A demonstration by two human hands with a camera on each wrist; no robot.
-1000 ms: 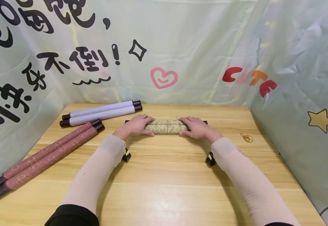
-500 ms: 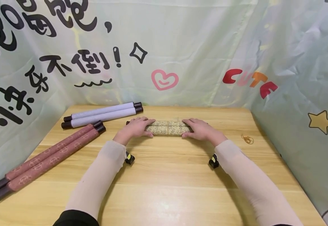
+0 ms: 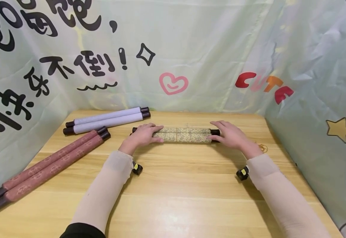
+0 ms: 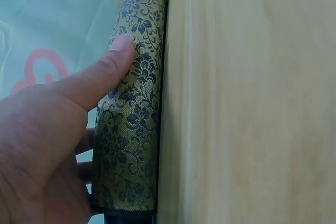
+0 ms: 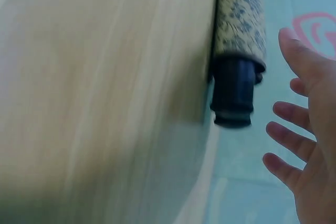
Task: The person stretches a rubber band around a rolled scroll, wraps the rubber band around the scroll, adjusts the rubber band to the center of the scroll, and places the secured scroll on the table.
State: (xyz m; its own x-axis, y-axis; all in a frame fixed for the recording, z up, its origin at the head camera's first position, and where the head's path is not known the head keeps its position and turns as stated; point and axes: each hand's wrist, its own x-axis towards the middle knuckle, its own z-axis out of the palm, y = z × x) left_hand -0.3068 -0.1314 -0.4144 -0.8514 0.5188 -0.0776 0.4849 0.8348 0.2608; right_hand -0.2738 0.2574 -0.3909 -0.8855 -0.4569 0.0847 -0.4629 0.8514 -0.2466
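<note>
A scroll [image 3: 191, 135] rolled from both ends, covered in beige fabric with a dark floral pattern, lies crosswise on the table. A thin rubber band [image 3: 177, 134] circles its middle, and black knobs stick out at its ends. My left hand [image 3: 143, 135] grips the left part; in the left wrist view the thumb lies along the scroll [image 4: 137, 114] with the other fingers behind it. My right hand [image 3: 232, 135] is spread around the right end. In the right wrist view that hand [image 5: 321, 124] is apart from the black knob [image 5: 233, 90], its fingers loosely bent.
Two more double-rolled scrolls lie at the left: a pale lavender one [image 3: 108, 120] at the back and a longer dark red one [image 3: 52, 165] in front. Loose rubber bands [image 3: 263, 147] lie behind my right wrist. Printed cloth walls [image 3: 208, 59] enclose the wooden table [image 3: 173, 198].
My right hand has let go of the scroll and slid right, uncovering its right part and black end knob. The left hand stays in place on the scroll.
</note>
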